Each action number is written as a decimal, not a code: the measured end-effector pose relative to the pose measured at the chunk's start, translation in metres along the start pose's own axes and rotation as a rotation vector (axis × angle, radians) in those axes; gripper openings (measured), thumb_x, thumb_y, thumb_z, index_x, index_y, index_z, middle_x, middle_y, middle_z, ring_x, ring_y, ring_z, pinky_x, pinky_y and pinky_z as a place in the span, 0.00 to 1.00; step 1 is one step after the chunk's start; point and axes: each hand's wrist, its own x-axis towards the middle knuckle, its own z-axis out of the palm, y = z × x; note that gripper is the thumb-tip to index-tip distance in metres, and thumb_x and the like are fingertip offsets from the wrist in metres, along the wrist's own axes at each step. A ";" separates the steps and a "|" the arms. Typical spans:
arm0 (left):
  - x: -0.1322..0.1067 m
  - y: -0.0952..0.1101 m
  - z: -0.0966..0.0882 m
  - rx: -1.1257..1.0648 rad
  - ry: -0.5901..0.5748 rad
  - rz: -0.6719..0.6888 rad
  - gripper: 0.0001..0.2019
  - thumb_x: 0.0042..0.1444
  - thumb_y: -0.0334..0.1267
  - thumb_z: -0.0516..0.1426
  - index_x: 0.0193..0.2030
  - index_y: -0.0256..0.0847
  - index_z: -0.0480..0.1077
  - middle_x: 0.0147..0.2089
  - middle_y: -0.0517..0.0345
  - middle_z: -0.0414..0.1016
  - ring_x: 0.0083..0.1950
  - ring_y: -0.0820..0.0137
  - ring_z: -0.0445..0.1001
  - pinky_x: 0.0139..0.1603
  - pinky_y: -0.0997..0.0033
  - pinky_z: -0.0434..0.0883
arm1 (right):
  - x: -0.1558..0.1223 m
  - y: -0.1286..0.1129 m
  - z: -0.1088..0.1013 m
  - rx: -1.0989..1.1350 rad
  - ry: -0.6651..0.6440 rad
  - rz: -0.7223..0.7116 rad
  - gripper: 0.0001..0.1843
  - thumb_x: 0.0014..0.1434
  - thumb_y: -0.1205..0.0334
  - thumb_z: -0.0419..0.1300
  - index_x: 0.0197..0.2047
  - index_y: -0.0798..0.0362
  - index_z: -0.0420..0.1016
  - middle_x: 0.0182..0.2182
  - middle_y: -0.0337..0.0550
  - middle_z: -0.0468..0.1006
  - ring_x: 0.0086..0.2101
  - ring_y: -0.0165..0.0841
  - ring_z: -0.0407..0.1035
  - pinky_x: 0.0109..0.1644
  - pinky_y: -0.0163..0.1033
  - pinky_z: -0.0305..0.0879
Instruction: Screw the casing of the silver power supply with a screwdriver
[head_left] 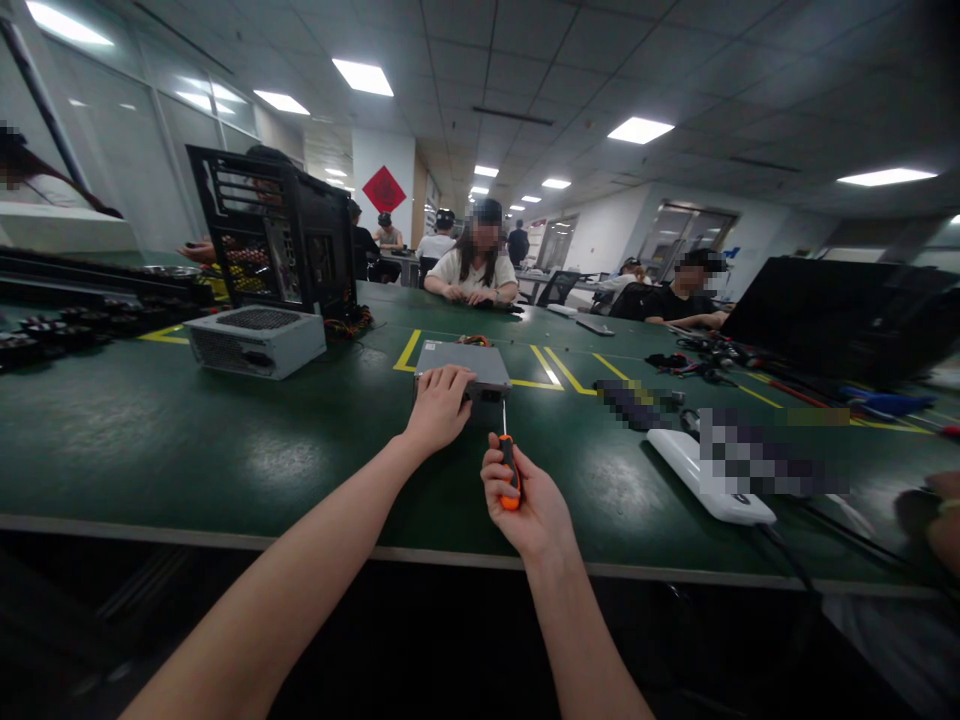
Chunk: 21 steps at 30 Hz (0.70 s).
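A grey computer power supply [487, 362] lies on the green table with its socket side facing me. My left hand [442, 408] grips its near left part, fingers over the top and near edge. Closed around the orange and black handle of a screwdriver [510, 470] is my right hand [529, 495]. The screwdriver's shaft points up and away, its tip close to the near right corner of the power supply. Whether the tip touches the case I cannot tell. My left hand covers part of the socket side.
Left of my hands stands another power supply [259, 342], with a black computer case [274, 235] behind it. A white power strip [709, 478] lies to the right. Yellow tape [566, 370] marks the green table [187, 450]. A person [472, 265] sits across, hands on the table.
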 end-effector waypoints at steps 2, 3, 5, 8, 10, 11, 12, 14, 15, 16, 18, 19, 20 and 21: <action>0.000 0.000 0.000 0.000 0.003 0.008 0.16 0.51 0.32 0.52 0.49 0.43 0.61 0.51 0.53 0.64 0.52 0.62 0.61 0.54 0.60 0.56 | 0.000 0.000 0.001 0.013 0.031 -0.012 0.09 0.63 0.62 0.44 0.37 0.57 0.62 0.25 0.36 0.62 0.17 0.17 0.56 0.11 0.19 0.51; 0.000 0.000 -0.001 -0.002 0.004 0.012 0.16 0.51 0.32 0.52 0.49 0.43 0.61 0.51 0.53 0.64 0.52 0.62 0.61 0.54 0.60 0.56 | 0.000 0.000 0.001 0.029 0.044 -0.013 0.08 0.63 0.62 0.45 0.36 0.57 0.61 0.25 0.36 0.62 0.17 0.17 0.56 0.11 0.18 0.50; 0.000 0.000 -0.001 -0.008 0.007 0.015 0.17 0.51 0.32 0.52 0.49 0.42 0.61 0.51 0.53 0.64 0.52 0.62 0.61 0.54 0.60 0.56 | -0.001 -0.001 0.000 0.061 0.052 -0.008 0.07 0.63 0.64 0.45 0.35 0.57 0.60 0.25 0.35 0.61 0.17 0.16 0.56 0.12 0.18 0.51; 0.000 0.000 -0.001 -0.016 0.003 0.008 0.17 0.51 0.32 0.52 0.49 0.43 0.61 0.51 0.52 0.64 0.52 0.62 0.61 0.54 0.60 0.56 | -0.001 -0.004 -0.003 0.071 0.010 0.010 0.08 0.63 0.64 0.44 0.37 0.57 0.61 0.24 0.35 0.62 0.17 0.16 0.56 0.14 0.18 0.55; 0.000 0.001 -0.002 -0.018 -0.005 0.001 0.17 0.51 0.32 0.52 0.49 0.43 0.62 0.51 0.52 0.64 0.52 0.62 0.61 0.54 0.59 0.56 | -0.001 -0.004 -0.004 0.042 -0.016 0.016 0.09 0.63 0.64 0.43 0.38 0.57 0.62 0.23 0.35 0.62 0.17 0.17 0.56 0.14 0.19 0.55; 0.000 0.001 -0.002 -0.018 -0.009 -0.002 0.17 0.51 0.32 0.52 0.49 0.43 0.62 0.51 0.52 0.64 0.52 0.62 0.61 0.54 0.59 0.56 | -0.001 -0.005 -0.004 0.025 -0.020 0.014 0.10 0.63 0.64 0.42 0.39 0.57 0.62 0.23 0.35 0.62 0.17 0.18 0.56 0.14 0.19 0.54; 0.000 0.001 -0.002 -0.018 -0.010 -0.005 0.17 0.51 0.32 0.52 0.49 0.43 0.62 0.51 0.52 0.64 0.52 0.61 0.61 0.54 0.59 0.56 | -0.002 -0.004 -0.003 0.011 -0.018 0.010 0.10 0.63 0.63 0.42 0.39 0.57 0.62 0.23 0.35 0.62 0.17 0.18 0.56 0.13 0.19 0.53; 0.000 0.001 -0.003 -0.017 -0.011 -0.004 0.17 0.51 0.32 0.52 0.49 0.43 0.62 0.51 0.52 0.64 0.52 0.61 0.62 0.54 0.59 0.56 | -0.002 -0.004 -0.002 0.013 0.003 0.001 0.10 0.63 0.62 0.44 0.37 0.57 0.61 0.24 0.35 0.62 0.16 0.17 0.55 0.12 0.19 0.50; 0.000 0.001 -0.003 -0.017 -0.009 -0.001 0.17 0.51 0.32 0.52 0.49 0.43 0.62 0.51 0.52 0.64 0.52 0.61 0.62 0.54 0.59 0.56 | -0.002 -0.004 -0.001 0.029 0.018 -0.004 0.09 0.63 0.62 0.44 0.36 0.56 0.61 0.25 0.35 0.62 0.16 0.16 0.55 0.11 0.19 0.50; 0.000 0.001 -0.002 -0.016 -0.007 0.001 0.17 0.51 0.32 0.52 0.49 0.44 0.62 0.51 0.53 0.65 0.52 0.61 0.62 0.54 0.59 0.56 | -0.002 -0.005 0.000 0.048 0.031 -0.006 0.08 0.63 0.62 0.45 0.35 0.56 0.60 0.25 0.35 0.61 0.16 0.16 0.54 0.11 0.19 0.49; 0.000 0.001 -0.002 -0.013 -0.005 0.005 0.17 0.51 0.32 0.52 0.49 0.44 0.61 0.51 0.53 0.65 0.52 0.61 0.62 0.54 0.59 0.56 | -0.003 -0.005 0.000 0.077 0.041 -0.006 0.07 0.63 0.64 0.45 0.34 0.56 0.59 0.25 0.35 0.61 0.16 0.16 0.55 0.12 0.18 0.50; 0.000 0.000 -0.001 -0.011 -0.002 0.006 0.17 0.51 0.32 0.52 0.49 0.43 0.61 0.51 0.53 0.65 0.52 0.61 0.62 0.54 0.59 0.56 | -0.003 -0.006 -0.001 0.083 0.032 -0.008 0.07 0.63 0.64 0.45 0.34 0.56 0.59 0.25 0.35 0.61 0.17 0.16 0.55 0.13 0.18 0.52; 0.000 0.000 -0.001 -0.010 0.000 0.006 0.16 0.51 0.32 0.52 0.49 0.43 0.61 0.51 0.53 0.65 0.52 0.62 0.62 0.54 0.59 0.56 | -0.003 -0.006 -0.001 0.083 0.017 -0.004 0.08 0.63 0.63 0.44 0.35 0.57 0.60 0.25 0.35 0.61 0.17 0.16 0.56 0.13 0.18 0.53; 0.000 0.000 0.000 -0.009 0.002 0.007 0.16 0.51 0.32 0.52 0.49 0.43 0.61 0.51 0.53 0.65 0.52 0.62 0.62 0.54 0.60 0.56 | -0.004 -0.007 -0.002 0.077 -0.002 0.000 0.09 0.63 0.63 0.43 0.35 0.57 0.60 0.25 0.35 0.61 0.18 0.16 0.56 0.15 0.18 0.55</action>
